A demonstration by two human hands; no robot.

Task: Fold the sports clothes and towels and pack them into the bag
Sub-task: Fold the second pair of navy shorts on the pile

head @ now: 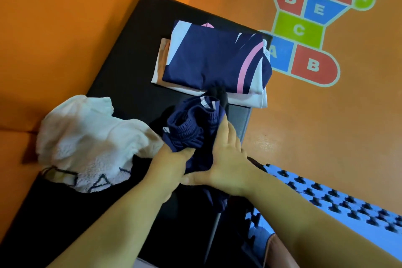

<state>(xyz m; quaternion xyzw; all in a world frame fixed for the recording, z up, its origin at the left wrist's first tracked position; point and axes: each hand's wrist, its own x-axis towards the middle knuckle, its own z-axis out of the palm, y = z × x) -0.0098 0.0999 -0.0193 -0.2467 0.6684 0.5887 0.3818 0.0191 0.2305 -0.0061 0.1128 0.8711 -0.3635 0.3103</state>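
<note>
Bunched navy sports shorts [191, 128] with an elastic waistband are held above a black mat [121, 85]. My left hand [171, 165] grips their lower edge. My right hand [226, 161] holds their right side, fingers running up along the cloth. Beyond them lies a folded navy jersey [208, 56] with pink and white stripes, stacked on a folded white garment [256, 98]. A crumpled white towel [87, 143] with dark lettering lies at the left. No bag is plainly visible.
The mat lies on an orange floor [76, 17] with a painted hopscotch figure [309, 17] at the upper right. Blue interlocking foam tiles [326, 198] sit at the lower right. A small dark item [219, 93] lies between the shorts and the folded stack.
</note>
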